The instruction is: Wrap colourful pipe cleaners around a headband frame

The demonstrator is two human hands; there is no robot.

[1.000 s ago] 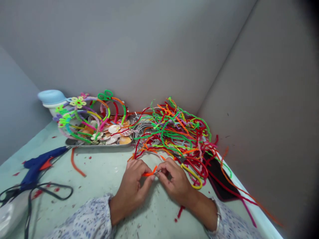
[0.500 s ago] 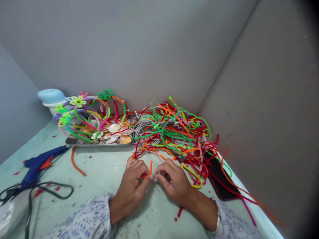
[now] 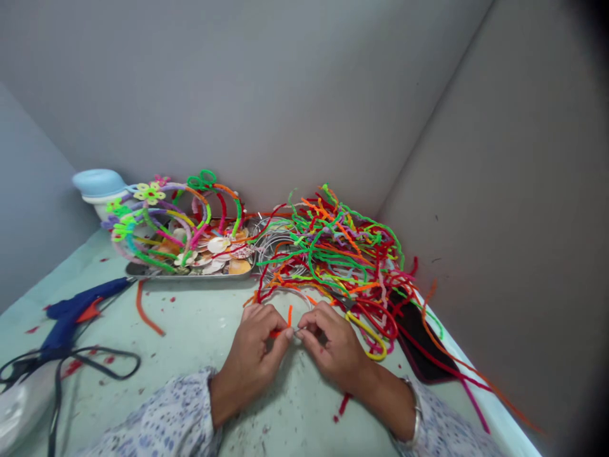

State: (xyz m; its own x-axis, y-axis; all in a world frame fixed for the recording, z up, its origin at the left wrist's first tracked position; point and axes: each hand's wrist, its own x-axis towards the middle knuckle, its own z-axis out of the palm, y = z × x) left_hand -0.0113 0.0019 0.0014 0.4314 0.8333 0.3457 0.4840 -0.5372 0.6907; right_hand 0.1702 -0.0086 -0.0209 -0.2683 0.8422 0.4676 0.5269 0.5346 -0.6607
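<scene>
My left hand (image 3: 259,346) is closed in a pinch on an orange pipe cleaner (image 3: 290,315), one end of which sticks up past the thumb. Opposite it, my right hand (image 3: 335,349) pinches the end of a thin metal headband (image 3: 299,292). The hoop of that headband arches behind both hands, partly hidden by the fingers. My fingertips nearly meet where the pipe cleaner and the metal end come together. Just beyond the right hand lie scissors with yellow handles (image 3: 371,343), under some pipe cleaners.
A metal tray (image 3: 190,277) holds shells and several finished colourful headbands (image 3: 209,209). Right of it are bare metal hoops (image 3: 273,244) and a pipe cleaner heap (image 3: 342,244). A blue glue gun (image 3: 71,317) lies left, a dark phone (image 3: 423,355) right, a blue-lidded container (image 3: 101,187) behind.
</scene>
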